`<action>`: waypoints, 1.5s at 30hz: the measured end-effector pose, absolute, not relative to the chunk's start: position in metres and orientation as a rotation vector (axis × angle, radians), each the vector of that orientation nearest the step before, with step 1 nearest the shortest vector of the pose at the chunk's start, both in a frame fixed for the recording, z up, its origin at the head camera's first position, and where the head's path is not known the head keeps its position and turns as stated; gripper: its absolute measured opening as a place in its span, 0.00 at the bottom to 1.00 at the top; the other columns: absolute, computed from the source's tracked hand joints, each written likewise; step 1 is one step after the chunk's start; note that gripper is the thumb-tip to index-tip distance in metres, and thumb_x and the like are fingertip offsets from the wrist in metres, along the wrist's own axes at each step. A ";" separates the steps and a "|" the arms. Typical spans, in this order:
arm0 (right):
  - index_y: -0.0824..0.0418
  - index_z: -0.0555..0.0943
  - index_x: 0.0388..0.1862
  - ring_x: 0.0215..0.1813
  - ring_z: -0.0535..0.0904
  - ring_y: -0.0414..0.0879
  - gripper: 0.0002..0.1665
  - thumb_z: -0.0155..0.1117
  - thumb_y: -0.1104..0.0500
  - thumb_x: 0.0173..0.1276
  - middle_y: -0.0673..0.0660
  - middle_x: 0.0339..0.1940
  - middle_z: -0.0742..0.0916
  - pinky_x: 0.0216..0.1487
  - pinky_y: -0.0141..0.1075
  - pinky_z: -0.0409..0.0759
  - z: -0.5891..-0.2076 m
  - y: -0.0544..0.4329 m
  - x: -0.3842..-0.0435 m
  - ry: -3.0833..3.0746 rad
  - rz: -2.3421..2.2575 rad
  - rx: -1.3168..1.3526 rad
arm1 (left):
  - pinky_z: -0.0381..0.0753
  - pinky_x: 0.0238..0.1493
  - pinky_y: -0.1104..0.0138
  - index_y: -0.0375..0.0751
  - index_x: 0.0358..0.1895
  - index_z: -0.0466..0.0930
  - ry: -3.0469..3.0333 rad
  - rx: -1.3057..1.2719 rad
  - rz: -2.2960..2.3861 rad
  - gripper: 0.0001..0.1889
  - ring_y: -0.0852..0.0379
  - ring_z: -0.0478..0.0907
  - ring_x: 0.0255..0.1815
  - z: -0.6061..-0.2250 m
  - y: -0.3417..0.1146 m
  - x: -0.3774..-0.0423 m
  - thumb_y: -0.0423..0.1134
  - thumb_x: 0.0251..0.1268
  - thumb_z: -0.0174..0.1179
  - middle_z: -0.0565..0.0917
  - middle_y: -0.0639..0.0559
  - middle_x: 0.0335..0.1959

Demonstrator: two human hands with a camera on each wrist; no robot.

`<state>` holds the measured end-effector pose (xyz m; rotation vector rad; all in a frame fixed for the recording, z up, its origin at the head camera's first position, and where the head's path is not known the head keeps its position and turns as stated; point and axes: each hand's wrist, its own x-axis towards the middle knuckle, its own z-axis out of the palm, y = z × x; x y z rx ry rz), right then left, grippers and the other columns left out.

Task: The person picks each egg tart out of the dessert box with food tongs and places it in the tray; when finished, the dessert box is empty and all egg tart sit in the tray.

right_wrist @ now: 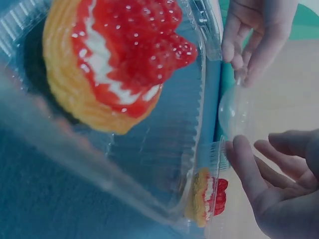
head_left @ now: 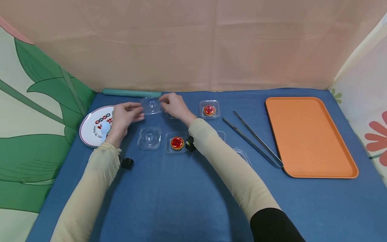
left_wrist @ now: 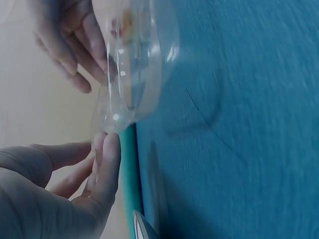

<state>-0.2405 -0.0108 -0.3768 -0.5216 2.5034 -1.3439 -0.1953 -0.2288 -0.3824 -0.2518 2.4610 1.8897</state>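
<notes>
My left hand pinches the corner of a clear plastic lid, which is tilted up above the cloth. On the lid's other side, my right hand has its fingertips by the edge, thumb apart. Below that hand, a clear container base is mostly hidden. In the right wrist view, a red-topped tart with white cream sits in a container near the right fingers. Closer to me lies an opened container, its empty lid left of a base holding another tart.
A boxed tart stands farther right. More clear containers lie partly behind my right forearm. Metal tongs rest beside an orange tray. At left are a white round plate and a pale blue spoon; a teal roll lies behind.
</notes>
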 end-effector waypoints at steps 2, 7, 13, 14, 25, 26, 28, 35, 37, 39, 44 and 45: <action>0.67 0.81 0.71 0.49 0.89 0.51 0.21 0.56 0.63 0.86 0.63 0.60 0.89 0.37 0.35 0.85 -0.376 -0.013 -0.239 2.492 -1.319 -0.537 | 0.91 0.46 0.68 0.22 0.69 0.77 2.476 -0.247 1.848 0.22 0.66 0.89 0.33 -0.383 -0.231 -0.195 0.32 0.80 0.62 0.86 0.47 0.43; 0.67 0.78 0.74 0.48 0.90 0.51 0.22 0.54 0.62 0.87 0.63 0.60 0.89 0.39 0.36 0.85 -0.374 -0.018 -0.238 2.481 -1.254 -0.566 | 0.91 0.47 0.68 0.22 0.71 0.75 2.477 -0.256 1.780 0.23 0.67 0.89 0.33 -0.385 -0.236 -0.195 0.33 0.82 0.60 0.84 0.39 0.49; 0.68 0.76 0.75 0.47 0.89 0.52 0.23 0.53 0.62 0.88 0.63 0.60 0.88 0.43 0.37 0.85 -0.375 -0.019 -0.237 2.460 -1.219 -0.574 | 0.91 0.47 0.67 0.21 0.72 0.74 2.438 -0.279 1.761 0.23 0.67 0.88 0.32 -0.389 -0.239 -0.198 0.32 0.82 0.60 0.83 0.37 0.49; 0.68 0.76 0.76 0.47 0.89 0.53 0.23 0.53 0.62 0.88 0.64 0.59 0.89 0.42 0.37 0.84 -0.375 -0.019 -0.237 2.456 -1.219 -0.577 | 0.91 0.47 0.67 0.21 0.72 0.73 2.432 -0.280 1.761 0.24 0.67 0.89 0.32 -0.390 -0.240 -0.199 0.32 0.81 0.60 0.83 0.37 0.49; 0.69 0.73 0.77 0.50 0.90 0.55 0.25 0.52 0.61 0.88 0.65 0.65 0.86 0.50 0.40 0.87 -0.370 -0.018 -0.235 2.428 -1.199 -0.587 | 0.92 0.48 0.63 0.21 0.73 0.72 2.433 -0.282 1.726 0.25 0.65 0.89 0.32 -0.392 -0.239 -0.199 0.32 0.82 0.60 0.81 0.30 0.55; 0.69 0.73 0.78 0.51 0.90 0.55 0.25 0.52 0.60 0.88 0.65 0.66 0.86 0.50 0.41 0.87 -0.370 -0.018 -0.235 2.422 -1.206 -0.583 | 0.92 0.48 0.63 0.21 0.73 0.72 2.433 -0.281 1.728 0.25 0.65 0.89 0.32 -0.392 -0.239 -0.199 0.33 0.82 0.60 0.82 0.31 0.54; 0.69 0.72 0.78 0.52 0.90 0.55 0.25 0.52 0.60 0.88 0.65 0.67 0.85 0.51 0.40 0.88 -0.371 -0.016 -0.235 2.408 -1.217 -0.576 | 0.92 0.48 0.64 0.21 0.73 0.72 2.432 -0.280 1.727 0.25 0.65 0.89 0.32 -0.393 -0.239 -0.199 0.33 0.82 0.60 0.82 0.31 0.54; 0.68 0.73 0.77 0.54 0.89 0.55 0.25 0.53 0.60 0.88 0.64 0.66 0.85 0.49 0.37 0.89 -0.374 -0.005 -0.239 2.360 -1.304 -0.543 | 0.92 0.47 0.65 0.20 0.73 0.70 2.423 -0.265 1.743 0.25 0.65 0.89 0.31 -0.393 -0.241 -0.199 0.33 0.83 0.58 0.81 0.33 0.53; 0.68 0.74 0.77 0.54 0.89 0.56 0.24 0.53 0.61 0.88 0.64 0.65 0.85 0.47 0.38 0.89 -0.374 0.000 -0.241 2.348 -1.345 -0.528 | 0.92 0.47 0.65 0.20 0.74 0.70 2.439 -0.244 1.736 0.25 0.66 0.88 0.31 -0.392 -0.241 -0.199 0.33 0.83 0.58 0.80 0.33 0.53; 0.69 0.74 0.76 0.54 0.89 0.57 0.24 0.53 0.61 0.88 0.65 0.66 0.84 0.49 0.39 0.89 -0.373 0.005 -0.242 2.336 -1.392 -0.518 | 0.92 0.46 0.66 0.21 0.74 0.71 2.475 -0.224 1.717 0.24 0.66 0.88 0.31 -0.390 -0.241 -0.199 0.33 0.83 0.58 0.80 0.32 0.55; 0.72 0.75 0.74 0.55 0.87 0.61 0.23 0.53 0.62 0.87 0.69 0.67 0.82 0.59 0.46 0.89 -0.364 0.020 -0.245 2.294 -1.509 -0.518 | 0.91 0.45 0.70 0.23 0.72 0.74 2.585 -0.198 1.678 0.23 0.67 0.86 0.33 -0.384 -0.239 -0.199 0.35 0.83 0.58 0.80 0.31 0.57; 0.73 0.75 0.74 0.57 0.86 0.62 0.23 0.53 0.63 0.87 0.69 0.67 0.82 0.60 0.47 0.88 -0.362 0.023 -0.245 2.285 -1.528 -0.515 | 0.91 0.45 0.71 0.23 0.71 0.75 2.596 -0.195 1.681 0.23 0.67 0.86 0.34 -0.383 -0.238 -0.199 0.35 0.83 0.58 0.80 0.31 0.57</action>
